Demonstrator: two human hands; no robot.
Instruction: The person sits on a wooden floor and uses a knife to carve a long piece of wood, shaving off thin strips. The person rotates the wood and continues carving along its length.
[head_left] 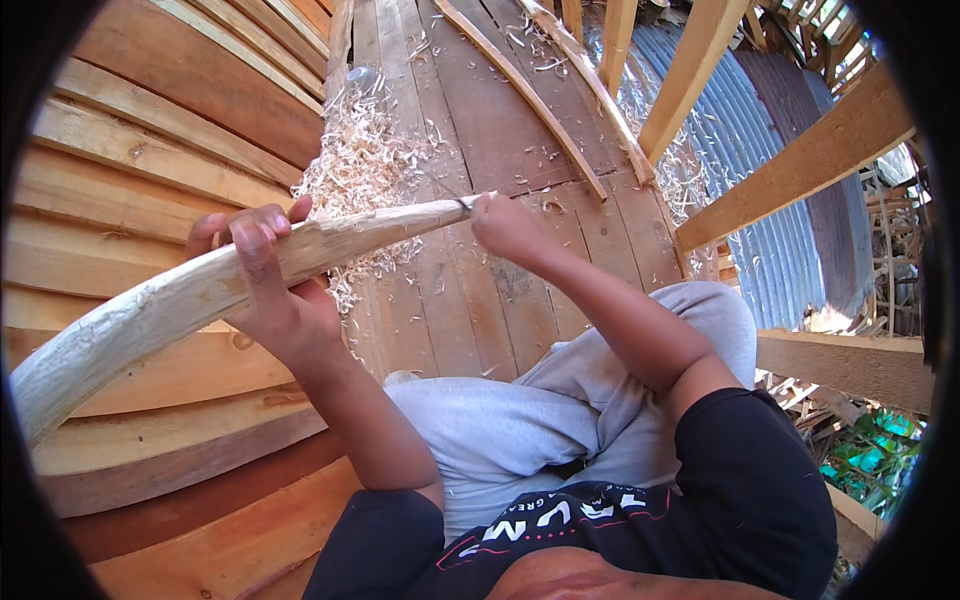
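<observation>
A long, pale, peeled wooden pole (pixel 370 232) runs from the lower left up to a thin end in front of me. My left hand (pixel 280 285) supports it from below, with fingers curled round its middle part. At the thin end my right hand (pixel 500 225) is closed in a fist. A thin dark blade (pixel 463 203), seemingly a knife's, comes out of that fist and lies across the pole; its handle is hidden in my fingers.
Curly wood shavings (pixel 365 150) are heaped on the plank floor (pixel 490 290), with a small clear cup-like object (pixel 362 77) at their far edge. Stacked boards (pixel 150 200) line the left. Two thin strips, one being a slat (pixel 530 95), lie ahead. Wooden railing posts (pixel 690 80) and corrugated metal (pixel 740 150) stand right.
</observation>
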